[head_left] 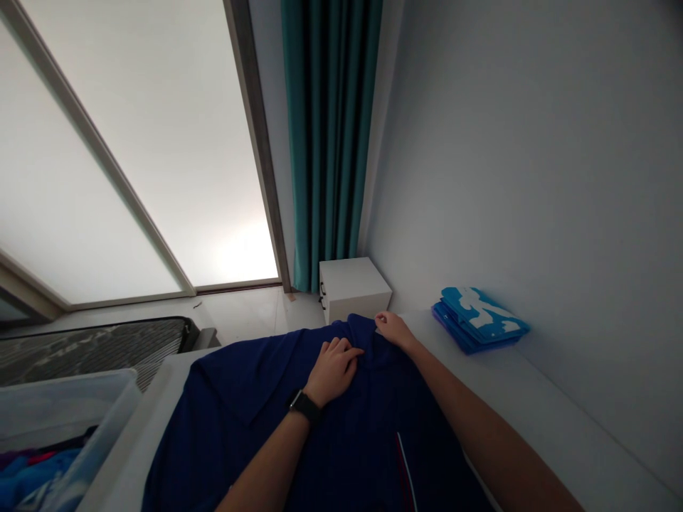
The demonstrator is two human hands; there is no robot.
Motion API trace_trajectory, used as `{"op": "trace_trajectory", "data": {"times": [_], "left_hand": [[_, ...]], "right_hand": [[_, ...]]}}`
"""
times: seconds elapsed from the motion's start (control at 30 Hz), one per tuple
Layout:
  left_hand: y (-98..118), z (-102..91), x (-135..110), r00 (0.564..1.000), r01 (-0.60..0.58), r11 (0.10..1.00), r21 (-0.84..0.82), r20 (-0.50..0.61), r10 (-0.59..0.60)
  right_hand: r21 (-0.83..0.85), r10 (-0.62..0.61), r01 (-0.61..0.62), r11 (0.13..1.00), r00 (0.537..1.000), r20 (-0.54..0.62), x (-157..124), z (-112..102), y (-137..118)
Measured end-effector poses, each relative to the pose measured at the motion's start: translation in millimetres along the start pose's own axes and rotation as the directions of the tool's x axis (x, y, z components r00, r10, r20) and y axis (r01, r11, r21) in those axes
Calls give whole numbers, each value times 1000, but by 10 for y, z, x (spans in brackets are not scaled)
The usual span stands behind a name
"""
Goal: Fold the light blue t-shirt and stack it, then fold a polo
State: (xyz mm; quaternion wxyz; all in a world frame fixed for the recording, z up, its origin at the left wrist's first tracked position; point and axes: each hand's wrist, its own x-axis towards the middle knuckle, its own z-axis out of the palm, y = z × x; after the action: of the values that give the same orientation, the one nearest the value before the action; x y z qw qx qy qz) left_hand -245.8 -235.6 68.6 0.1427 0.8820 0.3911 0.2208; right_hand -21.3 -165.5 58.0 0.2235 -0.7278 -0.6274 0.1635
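A navy blue shirt (240,384) lies spread over a white surface in front of me, its left part loosely draped and wrinkled. Thin white and red stripes run along its lower middle. My left hand (334,370), with a dark watch (305,406) on the wrist, rests on the upper part of the cloth, fingers curled and closed on a bit of it. At the far edge, just to the right, my right hand (393,329) has its fingers closed at the shirt's border by a raised fold. The cloth between its fingertips is mostly hidden.
A folded blue-and-white bundle (477,320) lies on the white surface (427,331) by the wall. At the left stands a translucent bin (107,398) holding coloured clothes. Beyond are a white drawer cabinet (355,281), a teal curtain (334,142) and frosted sliding doors (160,142).
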Motion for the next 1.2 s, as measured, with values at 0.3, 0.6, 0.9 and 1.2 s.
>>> {"op": "trace_trajectory", "data": {"times": [0.3, 0.6, 0.9, 1.2], "left_hand": [[-6, 10, -4, 1000, 0, 1000, 20, -1, 0], [-12, -9, -2, 1000, 25, 1000, -5, -1, -25], [13, -328, 67, 987, 120, 992, -24, -108, -122], [-408, -930, -586, 957, 288, 945, 153, -83, -278]], "right_hand": [[128, -64, 62, 990, 998, 17, 46, -48, -140], [380, -67, 44, 924, 997, 47, -87, -242, -411], [535, -126, 26, 845, 980, 152, -739, -39, -536], [370, -198, 192, 909, 980, -22, -1101, 178, -510]]}}
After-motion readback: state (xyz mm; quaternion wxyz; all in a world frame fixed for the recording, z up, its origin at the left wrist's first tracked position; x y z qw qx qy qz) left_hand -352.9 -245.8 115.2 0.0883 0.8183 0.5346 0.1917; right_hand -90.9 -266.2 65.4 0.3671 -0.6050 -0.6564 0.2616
